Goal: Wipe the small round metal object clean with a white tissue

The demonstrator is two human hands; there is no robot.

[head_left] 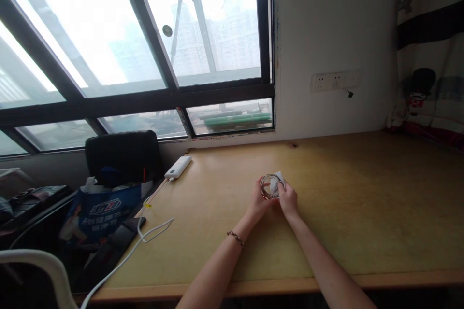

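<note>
Clear round thing (270, 186) with a white piece (278, 178) at its far right edge, held just over the middle of the bench (362, 203). Whether it is a small glass dish or a wound coil of clear wire cannot be told at this size. Judged light and small. If it is glass, it is stiff, smooth and breakable; if it is a coil, it is springy and apt to loosen. Either way the best hold is on its outer edge, at opposite sides.

Left hand (258, 201): fingers curled closed on the left edge, thumb up, wrist with a bracelet (235, 238). Right hand (289, 201): fingers closed on the right edge, beside the white piece. Both forearms reach from the near edge and converge, with the wrists nearly touching.

Far left on the bench: a power bank (178, 167), with a white cable (152, 232) trailing over the near left edge. Beyond that edge: a blue bag (97, 210) and a black chair (123, 154). On the far wall: a socket strip (335, 80).
</note>
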